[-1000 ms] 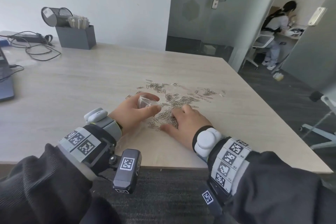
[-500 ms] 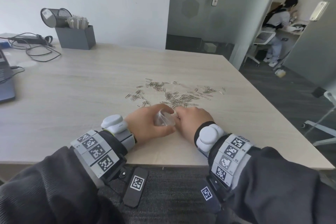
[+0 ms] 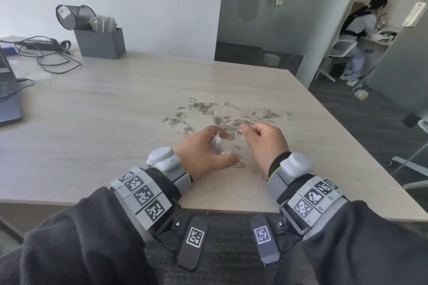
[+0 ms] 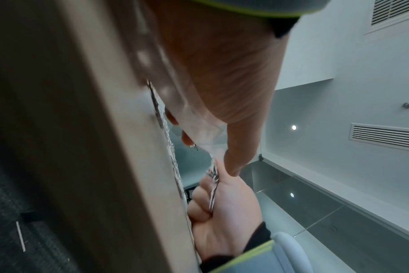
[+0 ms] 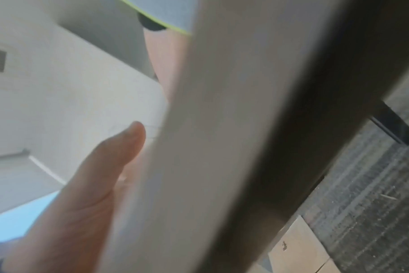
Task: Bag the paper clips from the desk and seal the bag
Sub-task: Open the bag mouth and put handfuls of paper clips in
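Several silver paper clips (image 3: pixel 222 120) lie scattered on the wooden desk (image 3: pixel 111 127). My left hand (image 3: pixel 225 147) rests near the front edge and holds a small clear bag (image 3: pixel 216 146) between thumb and curled fingers. The left wrist view shows the bag (image 4: pixel 194 127) under my left thumb, mouth towards the right hand. My right hand (image 3: pixel 249 131) is just right of the bag, with curled fingers. In the left wrist view it is a fist (image 4: pixel 213 199) gripping a bunch of clips (image 4: pixel 213 184) at the bag's mouth. The right wrist view is blurred and shows only my thumb (image 5: pixel 119 147).
A few stray clips (image 3: pixel 238 165) lie by the left thumb, one more (image 3: pixel 258 173) by the right wrist. A laptop (image 3: pixel 9 104) and cables (image 3: pixel 51 58) sit far left, a grey organiser box (image 3: pixel 100 43) at the back. A person (image 3: pixel 361 30) is seated beyond the doorway.
A second ago my right hand lay flat over the clips beside the bag. It then closed in on the bag, and now it sits as a fist just right of the bag's mouth.
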The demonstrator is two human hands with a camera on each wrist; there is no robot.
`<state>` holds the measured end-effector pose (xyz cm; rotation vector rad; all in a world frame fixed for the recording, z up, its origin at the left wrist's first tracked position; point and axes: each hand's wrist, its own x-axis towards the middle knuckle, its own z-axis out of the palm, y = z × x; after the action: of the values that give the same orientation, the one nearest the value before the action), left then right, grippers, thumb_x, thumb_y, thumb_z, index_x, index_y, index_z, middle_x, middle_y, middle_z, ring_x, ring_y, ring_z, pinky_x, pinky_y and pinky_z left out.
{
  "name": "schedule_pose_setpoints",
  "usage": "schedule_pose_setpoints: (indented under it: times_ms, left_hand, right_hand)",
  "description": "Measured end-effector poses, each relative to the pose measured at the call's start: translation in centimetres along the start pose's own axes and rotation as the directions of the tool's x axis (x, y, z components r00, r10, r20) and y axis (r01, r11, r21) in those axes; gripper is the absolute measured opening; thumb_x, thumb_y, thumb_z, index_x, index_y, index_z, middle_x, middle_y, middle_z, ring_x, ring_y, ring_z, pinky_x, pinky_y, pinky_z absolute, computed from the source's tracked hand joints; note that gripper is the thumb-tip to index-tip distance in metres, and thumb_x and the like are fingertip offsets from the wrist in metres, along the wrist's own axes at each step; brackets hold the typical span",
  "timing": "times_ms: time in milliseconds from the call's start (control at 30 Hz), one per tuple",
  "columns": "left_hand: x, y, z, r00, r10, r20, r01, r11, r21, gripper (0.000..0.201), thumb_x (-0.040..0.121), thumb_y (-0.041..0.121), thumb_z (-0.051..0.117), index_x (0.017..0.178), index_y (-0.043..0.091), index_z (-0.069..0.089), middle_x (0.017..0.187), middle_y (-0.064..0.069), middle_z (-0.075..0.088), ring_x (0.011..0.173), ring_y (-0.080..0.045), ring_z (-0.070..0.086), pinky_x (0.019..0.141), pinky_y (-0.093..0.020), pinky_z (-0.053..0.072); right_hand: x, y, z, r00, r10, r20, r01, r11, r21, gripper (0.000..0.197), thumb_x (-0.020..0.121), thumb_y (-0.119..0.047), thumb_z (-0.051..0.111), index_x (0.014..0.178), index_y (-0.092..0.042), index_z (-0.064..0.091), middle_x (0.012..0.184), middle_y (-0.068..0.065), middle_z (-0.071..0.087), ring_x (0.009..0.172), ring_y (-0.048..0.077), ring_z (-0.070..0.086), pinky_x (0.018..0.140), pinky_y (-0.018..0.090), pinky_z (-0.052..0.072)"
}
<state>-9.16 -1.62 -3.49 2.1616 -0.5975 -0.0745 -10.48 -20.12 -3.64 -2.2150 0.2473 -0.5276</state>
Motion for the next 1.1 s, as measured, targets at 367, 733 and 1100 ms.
schedule_pose_setpoints:
  times_ms: [367,733,1100]
  left_hand:
    - [0.2,1.2,2.1,0.999,0.006,-0.044,-0.002,0.996,0.090,0.059,0.066,0.067,0.078,0.106,0.033,0.051,0.068,0.018,0.057,0.066,0.013,0.050,0.086,-0.035,0.035]
    - [0.2,1.4,2.6,0.998,-0.034,-0.048,0.041,0.989,0.145,0.056,0.057,0.064,0.052,0.103,0.031,0.047,0.077,0.007,0.058,0.074,-0.003,0.055,0.089,-0.031,0.038]
    - [0.3,1.6,2.4,0.989,-0.070,-0.128,0.072,0.997,0.011,0.050,0.059,0.052,0.058,0.101,0.026,0.051,0.068,0.005,0.054,0.066,-0.009,0.052,0.076,-0.034,0.042]
  right_hand:
    - [-0.1,-2.3,1.8,0.991,0.071,-0.117,0.004,0.839,0.544,0.052,0.083,-0.058,0.059,0.058,-0.015,0.041,0.053,0.009,0.036,0.052,0.024,0.034,0.053,0.037,0.032]
    - [-0.9,-3.4,2.2,0.983,-0.055,-0.177,0.129,0.890,0.438,0.041,0.094,-0.034,0.060,0.062,-0.013,0.048,0.044,-0.010,0.041,0.043,0.006,0.038,0.046,0.018,0.035]
    - [-1.0,-3.0,2.7,0.991,-0.075,-0.110,0.117,0.881,0.459,0.032,0.094,-0.034,0.060,0.074,-0.010,0.059,0.047,-0.011,0.053,0.047,0.004,0.051,0.052,0.018,0.043]
